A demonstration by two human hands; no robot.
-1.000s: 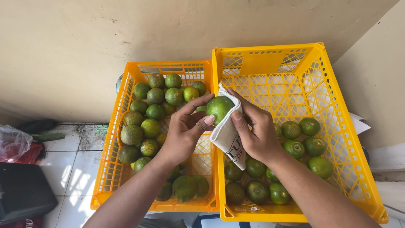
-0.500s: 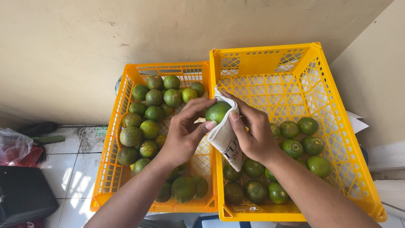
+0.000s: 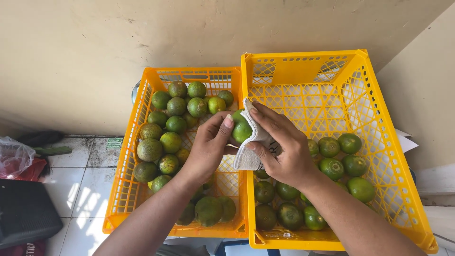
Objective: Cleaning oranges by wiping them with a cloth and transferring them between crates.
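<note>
My left hand [image 3: 207, 148] holds a green citrus fruit [image 3: 241, 129] above the seam between two yellow plastic crates. My right hand [image 3: 283, 147] presses a white cloth [image 3: 250, 150] against the fruit's right side and underside. The left crate [image 3: 127, 189] holds many green fruits [image 3: 170, 141], mostly along its far and left parts. The right crate [image 3: 379, 142] holds several green fruits [image 3: 342, 161] in its near half.
Both crates stand against a beige wall. A white tiled floor [image 3: 66, 189] lies to the left, with a clear plastic bag [image 3: 14, 154] and a black box-like object [image 3: 23, 213] on it. A pale wall panel rises to the right of the crates.
The fruit and both hands have dropped slightly and come closer together. The cloth now wraps more under the fruit, and my right fingers have slid over it.
</note>
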